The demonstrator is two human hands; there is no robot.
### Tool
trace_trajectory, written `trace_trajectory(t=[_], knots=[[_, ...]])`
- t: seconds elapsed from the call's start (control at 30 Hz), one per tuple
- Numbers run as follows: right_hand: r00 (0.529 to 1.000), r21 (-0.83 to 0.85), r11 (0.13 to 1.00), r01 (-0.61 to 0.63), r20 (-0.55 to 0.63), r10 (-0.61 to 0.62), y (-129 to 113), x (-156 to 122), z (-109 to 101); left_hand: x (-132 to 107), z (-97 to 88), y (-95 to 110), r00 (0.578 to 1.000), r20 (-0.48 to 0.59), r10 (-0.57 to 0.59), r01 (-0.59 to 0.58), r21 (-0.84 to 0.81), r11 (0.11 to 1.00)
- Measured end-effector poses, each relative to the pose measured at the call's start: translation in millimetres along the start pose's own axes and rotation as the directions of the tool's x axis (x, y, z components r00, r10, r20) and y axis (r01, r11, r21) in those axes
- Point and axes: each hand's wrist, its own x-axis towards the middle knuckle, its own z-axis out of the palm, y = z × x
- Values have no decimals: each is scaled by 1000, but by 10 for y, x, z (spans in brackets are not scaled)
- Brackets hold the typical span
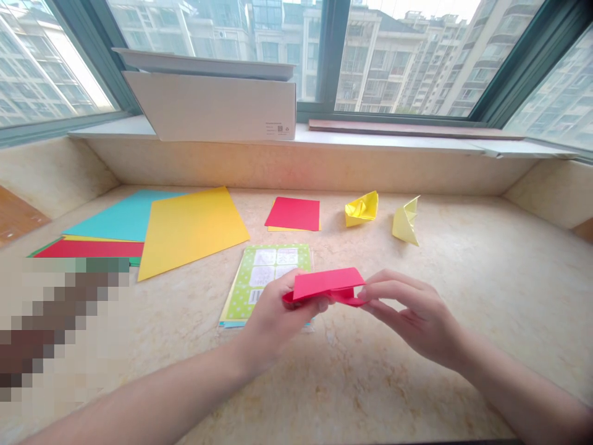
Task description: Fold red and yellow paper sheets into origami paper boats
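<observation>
A partly folded red paper (pixel 327 284) is held just above the marble counter (pixel 463 296), between both hands. My left hand (pixel 273 321) grips its left end, thumb on top and fingers curled under. My right hand (pixel 412 312) pinches its right edge with the fingertips. Under the paper lies a green dotted paper pack (pixel 259 278). Farther back sit a flat red square sheet (pixel 294 213) on a yellow one and two folded yellow paper shapes (pixel 362 207), (pixel 406 220).
Large sheets lie at the left: a yellow one (pixel 189 228), a teal one (pixel 120 216), a red one (pixel 88 249). A white cardboard box (pixel 217 105) leans on the window sill. A pixelated patch covers the lower left.
</observation>
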Motion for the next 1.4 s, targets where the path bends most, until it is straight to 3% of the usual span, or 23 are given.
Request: trace_trajectory(t=[0.17,0.4,0.5,0.63,0.87,1.0,1.07,1.17,1.3,1.4], knots=[[994,-90,990,105,6,-105,-36,13,-15,-15,-5,1,1000,-20,20,-20,10,1000],[997,-61,997,54,-53,-57,-63,12,5,-29,-10,-22,1000,0,-4,4,5,1000],[996,-22,999,-35,-87,33,-104,26,20,-22,-16,-34,1000,14,19,-20,53,998],[974,90,974,-207,-73,214,-138,27,49,-21,-13,-29,998,21,-57,56,48,997],[875,207,885,-418,-171,453,-158,4,110,-33,-7,8,993,64,-95,95,3,995],[804,311,791,-526,-120,582,-139,13,107,-7,-10,1,998,41,-55,55,1,998],[808,339,777,-530,-76,585,-116,21,94,4,-12,-26,996,76,-50,53,-40,998],[838,241,809,-536,31,546,-102,34,76,6,-11,-60,983,149,-107,127,-131,983],[810,175,791,-586,115,575,-154,69,85,3,-3,-65,972,183,-149,182,-178,967],[797,198,773,-603,93,597,-186,95,107,16,-8,-69,971,183,-153,189,-199,962]])
